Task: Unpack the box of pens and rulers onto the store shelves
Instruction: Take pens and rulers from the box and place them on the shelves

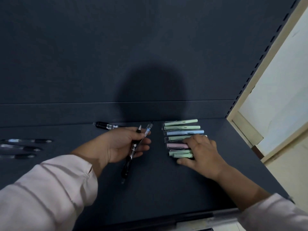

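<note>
Black pens [134,146] in L hand [115,147]; R hand [201,152] on pastel pens [181,127].

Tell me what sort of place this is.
Probably a shop's stationery aisle: a dark metal shelf with a slotted upright on its right, pastel pens lined up in a neat row, and the left hand holding two pens.
</note>
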